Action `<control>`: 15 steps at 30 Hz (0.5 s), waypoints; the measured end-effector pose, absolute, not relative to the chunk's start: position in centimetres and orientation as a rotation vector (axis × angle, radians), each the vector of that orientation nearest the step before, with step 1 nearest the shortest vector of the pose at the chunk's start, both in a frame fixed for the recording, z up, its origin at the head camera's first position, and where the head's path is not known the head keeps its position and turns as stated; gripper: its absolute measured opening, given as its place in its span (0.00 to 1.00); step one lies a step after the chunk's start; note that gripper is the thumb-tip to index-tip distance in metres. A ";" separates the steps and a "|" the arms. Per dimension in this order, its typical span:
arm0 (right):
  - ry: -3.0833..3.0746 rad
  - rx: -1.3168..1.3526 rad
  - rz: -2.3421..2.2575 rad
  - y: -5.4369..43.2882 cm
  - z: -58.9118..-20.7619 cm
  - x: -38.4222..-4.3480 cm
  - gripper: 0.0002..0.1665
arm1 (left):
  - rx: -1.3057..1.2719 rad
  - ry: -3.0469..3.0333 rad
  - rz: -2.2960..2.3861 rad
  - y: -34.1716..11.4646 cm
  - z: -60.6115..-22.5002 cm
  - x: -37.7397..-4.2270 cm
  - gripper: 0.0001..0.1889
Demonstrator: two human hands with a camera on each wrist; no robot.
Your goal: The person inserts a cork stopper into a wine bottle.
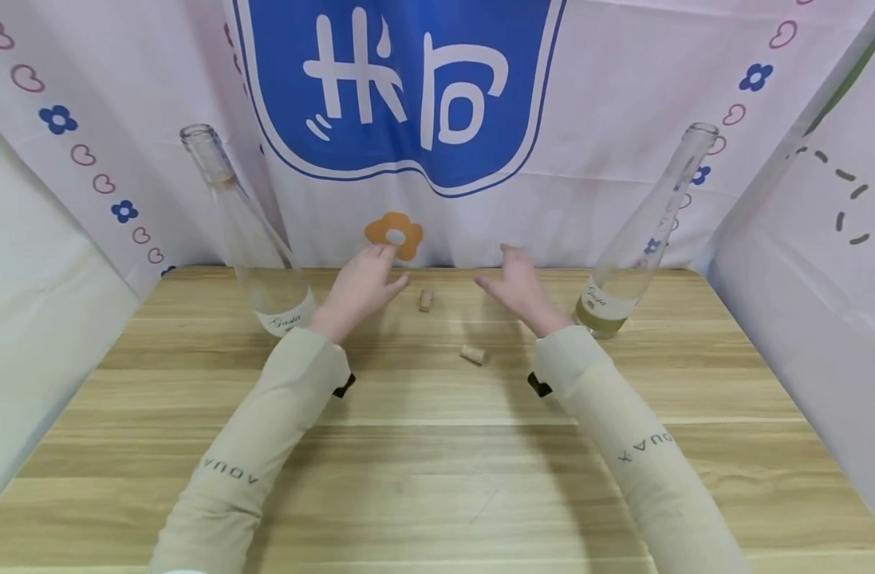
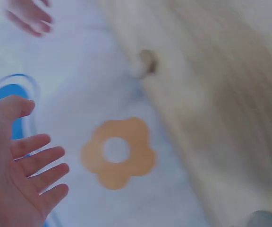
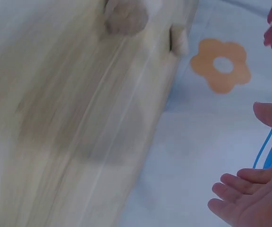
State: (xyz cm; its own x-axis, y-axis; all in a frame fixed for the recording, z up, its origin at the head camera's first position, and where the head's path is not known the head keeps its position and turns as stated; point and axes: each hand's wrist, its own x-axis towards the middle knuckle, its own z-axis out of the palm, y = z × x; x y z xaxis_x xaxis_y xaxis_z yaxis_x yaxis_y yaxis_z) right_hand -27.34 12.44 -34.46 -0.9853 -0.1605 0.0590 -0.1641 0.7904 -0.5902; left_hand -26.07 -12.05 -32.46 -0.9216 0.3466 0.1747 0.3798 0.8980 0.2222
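Over the far part of the table, my left hand is held out with spread, straight fingers and nothing in its grasp. My right hand mirrors it a short way to the right, also holding nothing, its fingers extended in the right wrist view. Between the hands, near the table's back edge, lies a small cork. A second cork lies on its side nearer to me. Beside my left wrist stands a clear glass bottle without a stopper. Another uncorked clear bottle, yellowish at its base, stands beyond my right wrist.
The wood-grain table ends at the back against a white cloth with a blue emblem and an orange flower. White cloth sides flank the table left and right. Both tall bottles stand close to the forearms.
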 end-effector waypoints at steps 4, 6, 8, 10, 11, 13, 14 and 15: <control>-2.958 0.352 1.014 10.7 -34.2 -26.9 0.47 | -0.593 -2.878 -0.453 -12.5 -30.5 -24.3 0.22; -2.948 0.381 1.036 9.8 -34.1 -26.6 0.46 | -0.600 -2.853 -0.467 -12.8 -29.7 -23.5 0.20; -2.938 0.413 1.053 8.7 -34.0 -26.4 0.46 | -0.598 -2.828 -0.472 -13.0 -28.9 -22.7 0.20; -2.929 0.446 1.070 7.6 -33.9 -26.1 0.45 | -0.591 -2.797 -0.482 -13.4 -28.3 -21.9 0.19; -2.926 0.462 1.081 7.1 -33.8 -26.0 0.45 | -0.589 -2.783 -0.490 -13.6 -28.0 -21.5 0.19; -2.923 0.492 1.105 5.8 -33.8 -25.6 0.45 | -0.581 -2.746 -0.508 -14.0 -27.5 -20.8 0.19; -2.922 0.505 1.135 5.2 -33.7 -25.4 0.45 | -0.575 -2.724 -0.518 -14.3 -27.3 -20.4 0.19; -2.918 0.522 1.163 4.6 -33.7 -25.2 0.44 | -0.569 -2.697 -0.531 -14.6 -27.1 -20.1 0.19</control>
State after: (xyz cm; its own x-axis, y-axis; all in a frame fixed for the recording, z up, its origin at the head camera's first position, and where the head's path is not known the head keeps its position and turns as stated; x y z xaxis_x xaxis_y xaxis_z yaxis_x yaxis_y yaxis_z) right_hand -25.24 4.60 -33.74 -0.9453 -0.3159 0.0807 -0.2848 0.6797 -0.6759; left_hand -20.08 -14.56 -27.11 -0.8647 0.3168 0.3897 0.4409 0.8505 0.2868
